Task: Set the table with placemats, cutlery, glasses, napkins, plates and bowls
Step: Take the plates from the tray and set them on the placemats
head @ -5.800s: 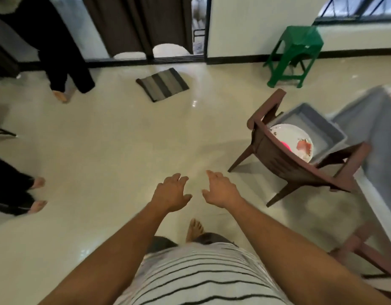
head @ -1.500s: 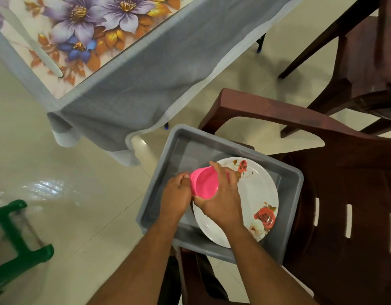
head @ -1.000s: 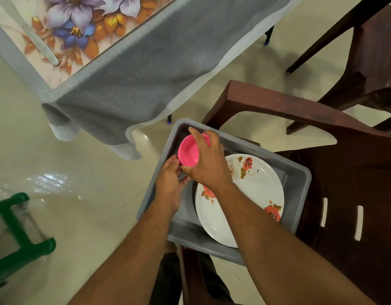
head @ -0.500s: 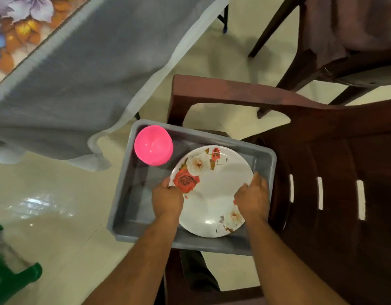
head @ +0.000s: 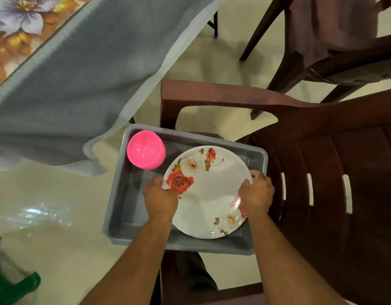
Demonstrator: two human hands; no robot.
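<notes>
A white plate (head: 209, 194) with red and white roses lies in a grey plastic tub (head: 122, 208) that rests on a dark brown chair (head: 322, 194). My left hand (head: 160, 200) grips the plate's left rim and my right hand (head: 255, 193) grips its right rim. A pink bowl (head: 145, 152) sits in the tub's far left corner, apart from both hands.
The table (head: 64, 69) with a grey cloth and a floral mat stands at the upper left, its cloth hanging near the tub. A second brown chair (head: 335, 40) stands at the upper right. A green stool (head: 16, 285) is on the floor at the lower left.
My right hand set the pink bowl down in the tub's far left corner and let go. Both hands then took hold of the plate's rim, and the plate has lifted slightly.
</notes>
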